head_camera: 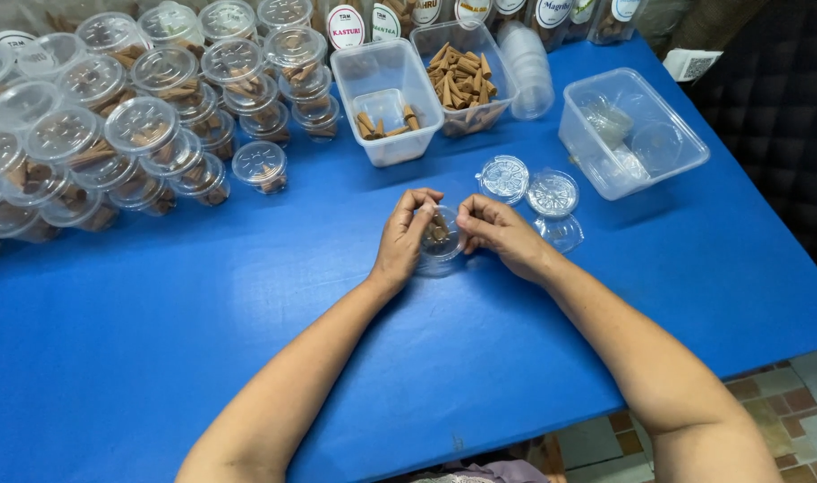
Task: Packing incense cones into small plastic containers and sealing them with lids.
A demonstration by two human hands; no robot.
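On the blue table [203, 304], my left hand [407, 240] steadies a small clear cup [442, 250] of brown cones [439, 232], fingers closed around it; my right hand [498, 231] pinches its rim, loose lids [527, 188] close by for reach.

A blue table [158, 340] stands over a tiled floor [784, 394], evenly lit, beside dark quilted fabric [775, 98].

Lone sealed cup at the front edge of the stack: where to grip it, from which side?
Probably the lone sealed cup by its round side wall just under the lid, from above and the open table side: it stands upright, neighbours crowd behind and left.
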